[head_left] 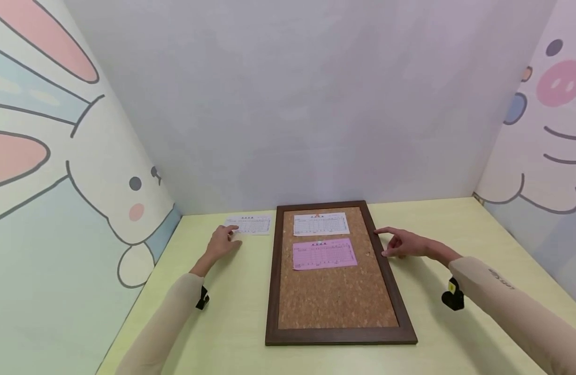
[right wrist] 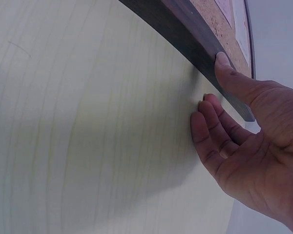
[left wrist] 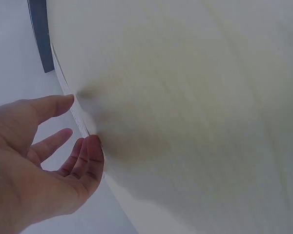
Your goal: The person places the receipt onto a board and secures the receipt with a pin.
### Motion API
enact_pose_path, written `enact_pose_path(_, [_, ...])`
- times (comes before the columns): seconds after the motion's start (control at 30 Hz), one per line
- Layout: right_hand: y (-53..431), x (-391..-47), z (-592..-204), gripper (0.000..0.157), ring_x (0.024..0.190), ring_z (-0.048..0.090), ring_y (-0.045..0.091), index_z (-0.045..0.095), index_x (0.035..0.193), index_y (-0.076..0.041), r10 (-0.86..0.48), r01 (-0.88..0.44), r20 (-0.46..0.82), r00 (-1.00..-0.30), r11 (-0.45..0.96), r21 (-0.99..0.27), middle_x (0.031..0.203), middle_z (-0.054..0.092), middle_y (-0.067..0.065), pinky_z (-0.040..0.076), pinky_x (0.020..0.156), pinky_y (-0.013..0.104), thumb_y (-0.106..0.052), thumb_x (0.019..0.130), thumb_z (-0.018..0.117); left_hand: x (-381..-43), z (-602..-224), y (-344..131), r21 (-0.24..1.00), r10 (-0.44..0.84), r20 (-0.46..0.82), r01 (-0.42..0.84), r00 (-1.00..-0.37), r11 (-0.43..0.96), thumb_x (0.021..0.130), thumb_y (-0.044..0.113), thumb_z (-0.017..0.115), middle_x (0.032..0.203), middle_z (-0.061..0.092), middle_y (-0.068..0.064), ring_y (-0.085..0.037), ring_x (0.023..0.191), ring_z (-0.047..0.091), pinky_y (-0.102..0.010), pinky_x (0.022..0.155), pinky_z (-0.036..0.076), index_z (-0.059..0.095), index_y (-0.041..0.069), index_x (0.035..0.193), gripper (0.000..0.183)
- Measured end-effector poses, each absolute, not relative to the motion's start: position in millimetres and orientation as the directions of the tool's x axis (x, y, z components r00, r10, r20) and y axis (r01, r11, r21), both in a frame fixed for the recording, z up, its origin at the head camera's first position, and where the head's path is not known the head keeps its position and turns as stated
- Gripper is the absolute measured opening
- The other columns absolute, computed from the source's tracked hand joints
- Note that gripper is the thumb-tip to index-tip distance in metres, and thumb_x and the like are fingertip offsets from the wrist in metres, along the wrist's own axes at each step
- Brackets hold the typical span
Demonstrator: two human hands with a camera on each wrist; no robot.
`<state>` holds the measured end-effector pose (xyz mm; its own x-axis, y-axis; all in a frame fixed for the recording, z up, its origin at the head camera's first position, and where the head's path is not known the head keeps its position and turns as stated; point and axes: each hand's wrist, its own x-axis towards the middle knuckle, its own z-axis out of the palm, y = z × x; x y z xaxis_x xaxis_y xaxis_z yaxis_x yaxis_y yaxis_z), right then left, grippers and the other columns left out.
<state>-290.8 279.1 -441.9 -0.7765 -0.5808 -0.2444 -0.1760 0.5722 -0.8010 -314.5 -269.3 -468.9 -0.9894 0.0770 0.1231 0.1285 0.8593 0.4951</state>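
Note:
A cork board (head_left: pixel 336 297) in a dark brown wooden frame lies on the table, with a white printed form (head_left: pixel 321 224) and a pink printed form (head_left: pixel 324 254) on it. A small orange pin (head_left: pixel 317 215) sits at the white form's top edge, a pale pin (head_left: pixel 319 242) at the pink one's. Left of the board is a loose white form (head_left: pixel 254 225); my left hand (head_left: pixel 223 243) reaches its near left part, fingers loosely bent, thumb apart. My right hand (head_left: pixel 404 244) rests its thumb (right wrist: pixel 223 61) and index finger against the frame's right side, other fingers loosely curled.
The light wood-grain table (head_left: pixel 222 323) runs back to a plain pale wall (head_left: pixel 288 104). Side walls carry a cartoon rabbit (head_left: pixel 105 192) on the left and a pink-nosed cartoon figure (head_left: pixel 562 83) on the right.

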Motion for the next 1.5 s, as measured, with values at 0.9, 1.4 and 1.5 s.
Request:
enact_pose_path(0.9, [288,-294,-445,0.070,0.072,0.052,0.012,0.025,0.153,0.011,-0.591,-0.194,-0.219,-0.777,0.555,-0.809,0.091,0.066,0.016,0.045,0.064,0.026,-0.011,0.100,0.066,-308,-438,-248,0.414,0.085,-0.131,0.023,-0.988,0.910,0.085,0.018,0.080,0.113,0.071,-0.018,-0.025,0.092,0.063,-0.029,0.067,0.045,0.075,0.000,0.102,0.025])
enact_pose_path(1.4, [284,-293,-449,0.072,0.073,0.053,0.009,0.024,0.153,0.011,-0.609,-0.191,-0.218,-0.763,0.534,-0.824,0.091,0.068,0.012,0.044,0.064,0.025,-0.011,0.099,0.066,-316,-451,-284,0.509,-0.059,-0.097,-0.100,-0.994,0.855,0.093,0.022,0.074,0.138,0.054,-0.035,-0.045,0.124,0.054,-0.056,0.107,0.044,0.045,-0.008,0.147,0.068])
enact_pose_path(1.5, [283,-292,-448,0.072,0.073,0.053,0.009,0.024,0.153,0.011,-0.607,-0.195,-0.217,-0.765,0.538,-0.820,0.091,0.067,0.012,0.044,0.064,0.025,-0.011,0.099,0.066,-314,-451,-289,0.505,-0.089,-0.110,-0.133,-0.990,0.853,0.092,0.022,0.074,0.140,0.052,-0.036,-0.047,0.127,0.053,-0.057,0.109,0.043,0.044,-0.009,0.147,0.070])
